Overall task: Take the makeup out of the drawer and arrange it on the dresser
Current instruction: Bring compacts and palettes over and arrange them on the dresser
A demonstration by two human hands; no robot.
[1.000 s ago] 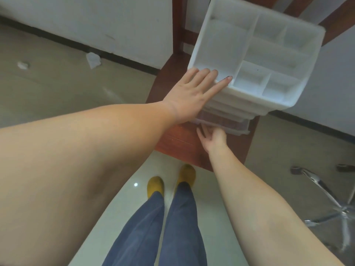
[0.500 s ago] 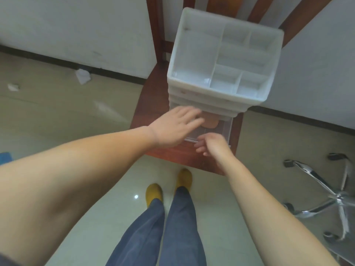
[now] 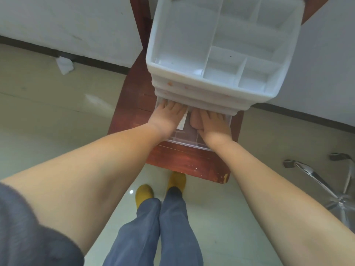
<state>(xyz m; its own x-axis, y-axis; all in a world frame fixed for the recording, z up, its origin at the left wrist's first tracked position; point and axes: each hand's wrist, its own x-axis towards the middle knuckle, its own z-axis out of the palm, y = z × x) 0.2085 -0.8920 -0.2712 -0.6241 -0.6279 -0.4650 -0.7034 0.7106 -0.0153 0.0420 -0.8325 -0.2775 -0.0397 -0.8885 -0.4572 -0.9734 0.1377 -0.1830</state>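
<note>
Your left hand (image 3: 166,117) came off the organizer's (image 3: 221,87) top edge and is now down inside the pulled-out clear drawer (image 3: 184,138), your right hand (image 3: 212,124) moved from the drawer's front lip into it too, touching a tan item (image 3: 195,120), fingertips hidden under the organizer.

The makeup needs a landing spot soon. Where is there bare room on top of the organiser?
The white plastic organiser has open top compartments: a large one on the left, smaller ones front right. The clear pulled-out drawer is crowded by the left hand and right hand.
</note>
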